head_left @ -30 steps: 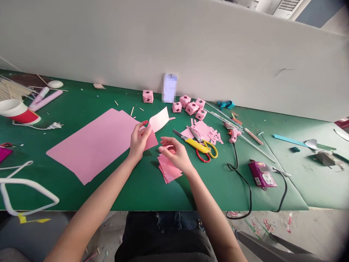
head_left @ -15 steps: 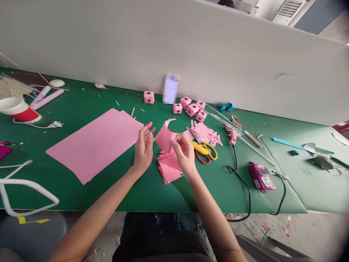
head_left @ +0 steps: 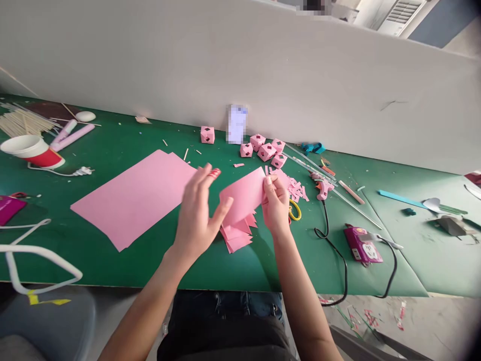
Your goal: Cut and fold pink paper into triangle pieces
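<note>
Above the green counter (head_left: pixel 124 271), inside its front edge, the right hand (head_left: pixel 276 203) clamps its fingers on a curved pink paper sheet (head_left: pixel 244 193), presumably light, crease-prone, best edge-held; left hand (head_left: pixel 197 218), fingers apart.

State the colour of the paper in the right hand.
Pink paper, seen best in the head view.

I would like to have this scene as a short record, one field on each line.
Left hand: open, fingers spread; thumb overlaps the paper in view, contact unclear
Right hand: pinching a pink paper piece by its edge
Below it: stack of cut pink pieces
Left side: large pink sheets
Back: six pink paper polyhedra
Right side: pink glue gun
Surface: green tabletop
</note>
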`<state>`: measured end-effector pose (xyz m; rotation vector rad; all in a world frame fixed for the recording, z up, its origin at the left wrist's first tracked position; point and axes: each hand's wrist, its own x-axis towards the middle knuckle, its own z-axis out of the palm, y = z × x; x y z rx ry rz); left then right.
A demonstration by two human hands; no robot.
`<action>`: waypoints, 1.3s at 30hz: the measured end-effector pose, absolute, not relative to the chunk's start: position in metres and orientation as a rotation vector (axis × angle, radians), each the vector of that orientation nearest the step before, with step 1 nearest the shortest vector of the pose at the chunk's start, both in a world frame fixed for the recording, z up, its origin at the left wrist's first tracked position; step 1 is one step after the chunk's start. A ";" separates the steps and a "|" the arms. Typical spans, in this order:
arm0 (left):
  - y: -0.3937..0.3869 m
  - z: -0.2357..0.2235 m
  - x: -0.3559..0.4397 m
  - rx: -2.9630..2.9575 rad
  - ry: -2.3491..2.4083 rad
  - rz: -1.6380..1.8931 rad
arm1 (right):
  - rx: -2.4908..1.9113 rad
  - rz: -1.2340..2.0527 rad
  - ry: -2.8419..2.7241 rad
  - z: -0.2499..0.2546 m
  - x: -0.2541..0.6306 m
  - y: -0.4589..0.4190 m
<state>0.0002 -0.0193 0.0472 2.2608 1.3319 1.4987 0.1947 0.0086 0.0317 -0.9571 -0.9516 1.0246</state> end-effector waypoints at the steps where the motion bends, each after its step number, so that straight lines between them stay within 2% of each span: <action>1: -0.021 0.048 0.004 2.174 1.358 1.272 | -0.977 0.995 -0.947 0.027 0.194 0.010; 4: -0.019 0.049 0.013 1.888 1.369 0.890 | -1.069 0.890 -0.950 0.014 0.194 0.017; 11: -0.012 0.056 0.020 1.794 1.357 0.790 | -1.206 0.674 -0.917 0.003 0.195 0.018; 14: -0.012 0.048 0.021 1.678 1.344 0.823 | -1.170 0.820 -0.823 0.006 0.192 0.010; 19: -0.017 0.020 0.015 1.403 1.229 0.932 | -0.945 1.285 -0.613 0.000 0.200 -0.007; 22: -0.021 0.004 0.010 1.288 1.178 0.949 | -0.894 1.403 -0.594 -0.009 0.206 -0.014; 31: -0.022 -0.014 0.001 1.178 1.202 1.054 | -1.002 1.475 -0.999 -0.016 0.200 -0.024; 39: -0.029 -0.010 0.007 1.381 1.151 1.017 | -1.068 1.405 -1.037 -0.011 0.195 -0.026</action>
